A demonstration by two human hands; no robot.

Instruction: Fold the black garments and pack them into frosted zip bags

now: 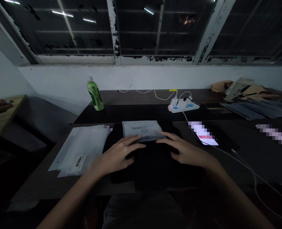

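A pale, translucent plastic bag [143, 128] with a printed logo lies flat in front of me, its lettering upside down. Beneath it and nearer to me spreads a black cloth-like item [152, 165], whose kind is hard to make out in the dim light. My left hand [122, 152] has its fingers apart, the tips at the bag's lower left edge. At the lower right corner are the fingertips of my right hand [182, 149], also spread. Whether the fingers press on the bag or hover just over it, I cannot tell.
Left of my hands lies a stack of plastic bags [83, 143] with a barcode label. A green bottle [95, 95] stands behind it. Farther back are a power strip [182, 107] with cables, a lit phone [204, 135], more flat bags [257, 109] and crumpled brown packaging [248, 90].
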